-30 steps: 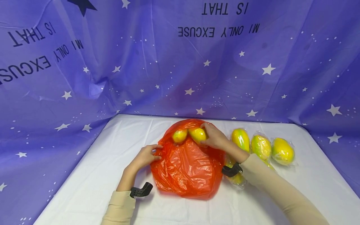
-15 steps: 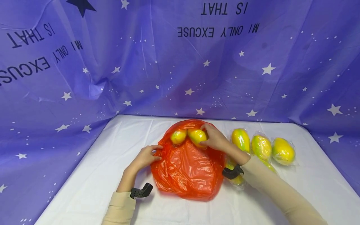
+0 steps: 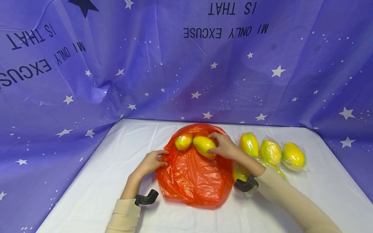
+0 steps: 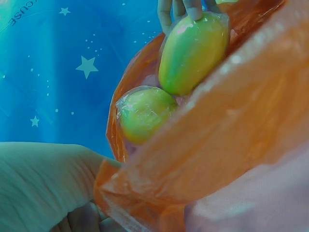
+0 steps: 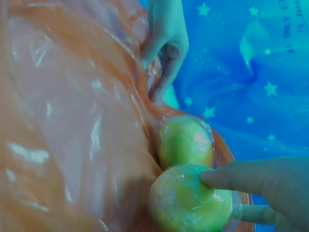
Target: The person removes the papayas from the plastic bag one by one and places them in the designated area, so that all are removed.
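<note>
A red plastic bag [image 3: 198, 181] lies on the white table with its mouth facing the far side. My left hand [image 3: 151, 161] pinches the left edge of the mouth between thumb and fingers; the left wrist view shows the bag film [image 4: 154, 183] gathered there. At the mouth, my right hand [image 3: 225, 148] grips a yellow-green mango [image 3: 204, 145] in clear wrap, thumb on the near side and fingers on the far side. Beside it on the left, another wrapped mango [image 3: 183, 141] rests inside the mouth, close against the held one in the right wrist view.
Right of the bag lie several more wrapped mangoes, among them an upright-looking one [image 3: 249, 144], a middle one [image 3: 271, 152] and the rightmost [image 3: 293, 156]. My right forearm partly covers the nearer ones. A purple star-printed cloth [image 3: 186, 71] hangs behind the table [image 3: 320, 200].
My right hand has drawn the held mango slightly nearer to me, and more of it shows at the bag's mouth. The other mango has shifted a little left. My left hand stays put.
</note>
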{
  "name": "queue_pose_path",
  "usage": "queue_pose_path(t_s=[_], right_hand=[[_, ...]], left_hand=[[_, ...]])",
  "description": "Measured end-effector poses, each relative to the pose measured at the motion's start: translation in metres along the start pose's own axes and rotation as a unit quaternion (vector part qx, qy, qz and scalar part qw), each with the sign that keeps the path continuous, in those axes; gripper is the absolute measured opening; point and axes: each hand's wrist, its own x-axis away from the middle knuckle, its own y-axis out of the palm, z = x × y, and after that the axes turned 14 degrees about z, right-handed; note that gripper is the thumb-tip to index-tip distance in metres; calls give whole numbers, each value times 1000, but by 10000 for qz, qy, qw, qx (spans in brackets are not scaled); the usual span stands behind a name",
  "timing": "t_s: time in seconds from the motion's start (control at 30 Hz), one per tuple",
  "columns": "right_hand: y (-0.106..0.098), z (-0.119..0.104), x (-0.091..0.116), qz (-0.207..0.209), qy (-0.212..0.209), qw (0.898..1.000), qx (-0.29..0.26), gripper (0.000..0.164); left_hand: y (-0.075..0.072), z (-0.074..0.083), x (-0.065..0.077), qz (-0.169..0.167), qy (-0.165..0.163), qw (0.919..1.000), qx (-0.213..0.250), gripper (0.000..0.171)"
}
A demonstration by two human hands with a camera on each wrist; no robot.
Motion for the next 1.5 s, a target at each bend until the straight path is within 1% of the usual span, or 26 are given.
queue_pose_path(t_s=[0.27,0.57,0.63,0.73,0.9,1.07,1.17,1.27,1.33,1.5], right_hand=[[-5,-3,12,-164,389,9977,-531,44],[-12,-6,28,-209,734,9899,-1196,44],[-14,-7,31,-165,767,9892,-1236,44],[-17,-8,36,-51,695,9897,-1247,43],[-23,-11,46,64,615,9874,-1456,43],[-29,-14,54,73,686,9848,-1596,46],[-32,-14,57,95,701,9852,-1560,46],[-36,-15,60,171,803,9859,-1461,46],[-38,-16,62,220,918,9844,-1486,47],[-44,-15,66,318,996,9808,-1646,48]], left_hand=[[1,0,-1,10,61,10000,-32,39],[1,0,-1,12,91,9999,-84,39],[1,0,-1,11,96,9999,-82,39],[1,-1,-1,11,98,9999,-97,38],[0,0,-1,4,89,9998,-162,39],[-2,0,0,4,65,9998,-181,39],[-2,-1,0,2,49,9999,-126,39],[-1,-2,0,-13,68,10000,-55,39],[0,-2,0,-26,48,10000,4,39],[1,-1,0,-31,15,10000,27,40]])
